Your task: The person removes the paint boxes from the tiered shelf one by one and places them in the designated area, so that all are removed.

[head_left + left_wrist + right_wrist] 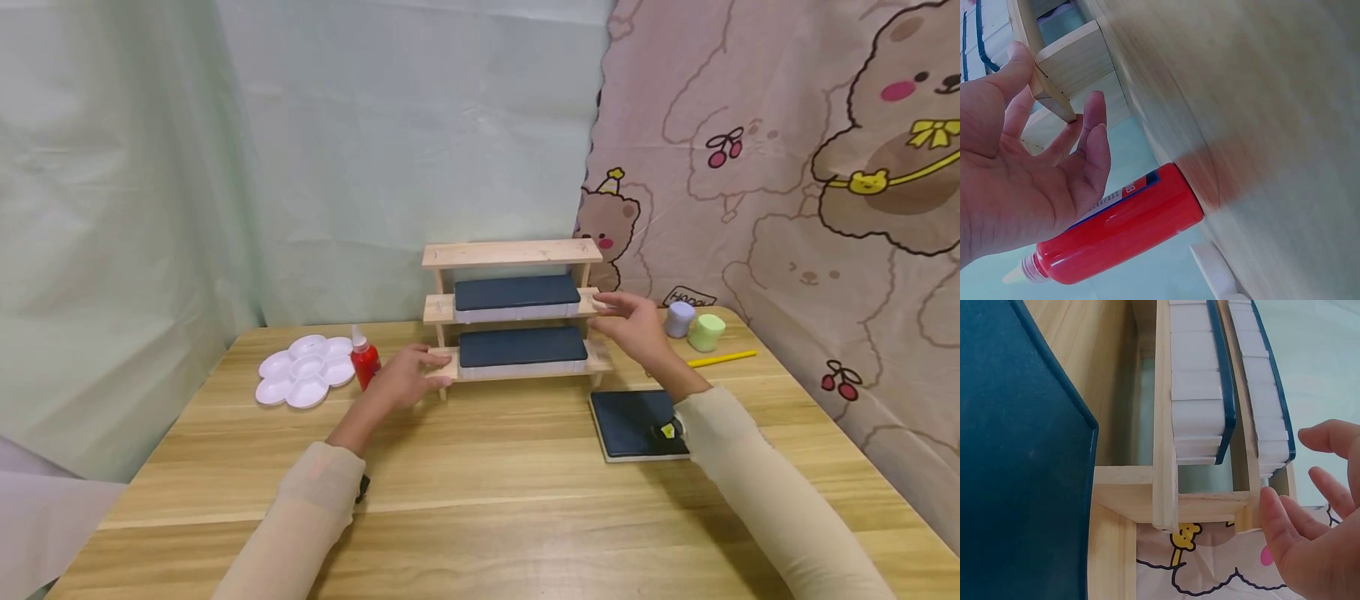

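Three shelves of bare, pale wood form the tiered stand [512,252], set by the table's [450,517] back edge, roughly midway between the back corners. The left hand [405,377] pinches the left end of the lowest shelf [598,357], thumb and fingertips on opposite faces; the right hand [633,327] is spread wide, fingertips at the right end of the middle shelf [440,308], though whether they press there I cannot tell. Good handling would mean keeping both ends level under light, even pressure, since the upper case [517,292] and lower case [522,347] seem merely to rest on the planks and could slide; the left knuckles need care beside the glossy red squeeze bottle [366,365]. Both cases have flat navy tops over white, segmented sides, whereas the petal-shaped palette [307,367], towards the table's back left corner, looks like smooth white plastic
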`<state>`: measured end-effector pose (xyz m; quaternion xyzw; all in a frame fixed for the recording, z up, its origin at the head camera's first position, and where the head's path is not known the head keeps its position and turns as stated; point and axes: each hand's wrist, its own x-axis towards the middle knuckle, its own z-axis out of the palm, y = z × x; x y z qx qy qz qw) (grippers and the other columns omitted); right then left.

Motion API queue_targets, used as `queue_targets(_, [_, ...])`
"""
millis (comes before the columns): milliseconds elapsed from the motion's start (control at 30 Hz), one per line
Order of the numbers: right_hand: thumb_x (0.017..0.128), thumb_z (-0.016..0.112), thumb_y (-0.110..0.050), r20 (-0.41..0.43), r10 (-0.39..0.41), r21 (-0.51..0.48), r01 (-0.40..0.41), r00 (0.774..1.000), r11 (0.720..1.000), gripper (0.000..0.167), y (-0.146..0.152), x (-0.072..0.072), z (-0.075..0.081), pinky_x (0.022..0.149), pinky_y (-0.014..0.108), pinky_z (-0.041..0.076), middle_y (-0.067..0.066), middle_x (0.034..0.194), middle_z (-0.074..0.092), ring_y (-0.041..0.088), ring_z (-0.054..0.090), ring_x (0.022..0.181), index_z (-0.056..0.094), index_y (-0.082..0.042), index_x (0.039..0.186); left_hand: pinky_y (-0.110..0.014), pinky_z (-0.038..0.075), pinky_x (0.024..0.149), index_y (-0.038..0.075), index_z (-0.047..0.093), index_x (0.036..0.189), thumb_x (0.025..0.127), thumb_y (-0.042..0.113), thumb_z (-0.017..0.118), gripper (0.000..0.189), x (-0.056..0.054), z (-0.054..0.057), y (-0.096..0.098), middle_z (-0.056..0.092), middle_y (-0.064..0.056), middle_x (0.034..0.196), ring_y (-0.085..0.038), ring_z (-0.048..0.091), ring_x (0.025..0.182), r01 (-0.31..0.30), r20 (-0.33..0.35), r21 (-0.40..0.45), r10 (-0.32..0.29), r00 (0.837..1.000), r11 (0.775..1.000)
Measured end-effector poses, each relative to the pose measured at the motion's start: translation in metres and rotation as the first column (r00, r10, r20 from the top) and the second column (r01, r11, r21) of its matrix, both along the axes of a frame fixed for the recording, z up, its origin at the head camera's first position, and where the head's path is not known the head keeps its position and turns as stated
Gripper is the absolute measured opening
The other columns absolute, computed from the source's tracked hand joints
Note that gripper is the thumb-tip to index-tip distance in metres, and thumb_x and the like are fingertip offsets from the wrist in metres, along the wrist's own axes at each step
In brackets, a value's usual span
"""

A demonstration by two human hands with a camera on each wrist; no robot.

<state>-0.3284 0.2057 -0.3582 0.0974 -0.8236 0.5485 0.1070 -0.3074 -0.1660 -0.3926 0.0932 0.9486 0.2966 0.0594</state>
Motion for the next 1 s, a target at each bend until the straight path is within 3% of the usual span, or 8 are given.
queue_targets(167, [0.087, 0.075, -0.006, -0.006, -0.004, 0.017, 0.004, 1.000, 1.000, 0.043, -0.003, -0.001, 0.000, 0.100, 0.050, 0.049, 0.016, 0.133, 0.061, 0.033, 0.058, 0.121, 0.064, -0.001, 0.128, -0.058, 0.038, 0.108, 0.020, 0.064, 0.135, 0.088, 0.030, 0.076, 0.048, 0.000, 0.000, 0.001, 0.042, -0.020, 0.151, -0.042, 0.038, 0.139, -0.004, 0.005, 0.000, 0.004, 1.000, 1.000])
queue_targets(333, [0.085, 0.076, -0.005, -0.065, -0.024, 0.047, 0.027, 0.998, 0.999, 0.041, -0.008, -0.003, -0.001, 0.098, 0.050, 0.047, 0.019, 0.126, 0.065, 0.034, 0.058, 0.115, 0.066, 0.000, 0.124, -0.058, 0.039, 0.107, 0.021, 0.064, 0.135, 0.089, 0.031, 0.075, 0.049, 0.000, 0.000, 0.001, 0.042, -0.019, 0.152, -0.042, 0.037, 0.139, -0.010, 0.012, -0.001, 0.010, 1.000, 1.000])
queue_targets(533, [0.084, 0.077, -0.003, -0.116, 0.006, 0.056, 0.001, 0.993, 0.998, 0.041, -0.013, -0.007, 0.000, 0.098, 0.053, 0.048, 0.021, 0.126, 0.064, 0.036, 0.059, 0.115, 0.066, 0.004, 0.123, -0.058, 0.039, 0.107, 0.021, 0.064, 0.134, 0.088, 0.031, 0.076, 0.049, -0.001, 0.001, 0.001, 0.042, -0.019, 0.151, -0.042, 0.038, 0.139, -0.012, 0.008, -0.008, 0.012, 1.000, 1.000])
queue_targets(767, [0.086, 0.076, -0.004, -0.058, 0.036, 0.054, -0.033, 0.998, 0.998, 0.043, -0.016, -0.012, 0.005, 0.105, 0.050, 0.045, 0.018, 0.132, 0.060, 0.035, 0.052, 0.127, 0.064, 0.002, 0.126, -0.057, 0.039, 0.107, 0.021, 0.065, 0.134, 0.088, 0.030, 0.076, 0.049, -0.001, 0.000, 0.001, 0.042, -0.019, 0.151, -0.042, 0.038, 0.139, -0.011, 0.011, -0.010, 0.011, 1.000, 1.000])
queue_targets(1000, [0.085, 0.075, -0.003, -0.070, 0.099, 0.054, -0.095, 0.993, 0.994, 0.047, -0.018, -0.021, 0.007, 0.106, 0.052, 0.043, 0.020, 0.136, 0.056, 0.038, 0.049, 0.128, 0.061, 0.003, 0.129, -0.058, 0.039, 0.107, 0.021, 0.064, 0.135, 0.088, 0.031, 0.076, 0.049, -0.002, 0.001, 0.001, 0.041, -0.020, 0.152, -0.042, 0.037, 0.139, -0.014, 0.016, -0.005, 0.014, 1.000, 1.000])
